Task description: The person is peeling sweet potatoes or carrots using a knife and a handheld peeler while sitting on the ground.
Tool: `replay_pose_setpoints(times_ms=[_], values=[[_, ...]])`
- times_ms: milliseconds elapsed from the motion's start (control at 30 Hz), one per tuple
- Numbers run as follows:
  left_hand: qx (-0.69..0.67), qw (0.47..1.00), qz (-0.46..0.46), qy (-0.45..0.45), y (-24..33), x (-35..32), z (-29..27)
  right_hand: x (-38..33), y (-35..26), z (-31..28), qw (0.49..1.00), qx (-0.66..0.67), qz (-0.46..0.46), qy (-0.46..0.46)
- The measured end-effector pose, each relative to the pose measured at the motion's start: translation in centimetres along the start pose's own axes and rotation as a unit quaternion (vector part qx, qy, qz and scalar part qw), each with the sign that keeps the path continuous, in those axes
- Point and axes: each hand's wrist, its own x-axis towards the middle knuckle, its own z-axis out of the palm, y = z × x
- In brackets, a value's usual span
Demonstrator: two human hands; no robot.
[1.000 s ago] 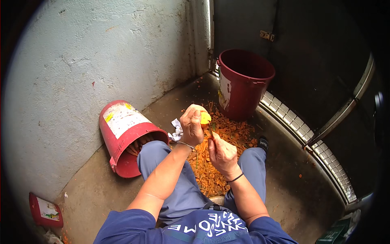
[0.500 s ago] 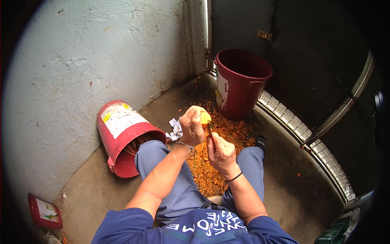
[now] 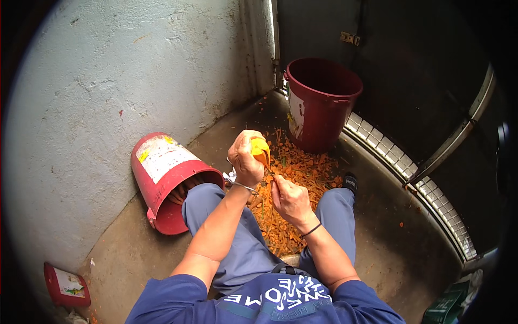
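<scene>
My left hand is closed round a thick, bright yellow-orange carrot, raised above the floor between my knees. In my right hand, just below and to the right, is a small knife. Only a thin dark part of its blade shows, up against the lower side of the carrot; the handle is hidden in my fingers. Beneath both hands lies a wide heap of orange carrot peelings and cut ends.
A dark red bucket stands upright beyond the heap. Another red bucket lies on its side by my left knee, with carrots inside. White crumpled paper is beside my left wrist. A rough wall rises on the left.
My left hand has risen slightly and the carrot is tilted differently, showing more of its yellow side. The knife has gone from the carrot's cut end to its lower side.
</scene>
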Motion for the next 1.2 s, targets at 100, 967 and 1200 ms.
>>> replay_pose_setpoints(times_ms=[100, 967, 1200], values=[[0.011, 1.000, 0.012, 0.001, 0.5, 0.5, -0.8, 0.3, 0.2, -0.2, 1.000, 0.029, -0.003, -0.005], [-0.154, 0.871, -0.466, 0.028, -3.6, 0.0, -0.5, 0.4, 2.1, -0.3, 0.951, 0.244, 0.191, 0.015], [-0.135, 0.889, -0.438, -0.018, -2.7, -1.0, 0.6, 0.2, 2.2, -0.2, 0.949, 0.246, 0.197, -0.006]])
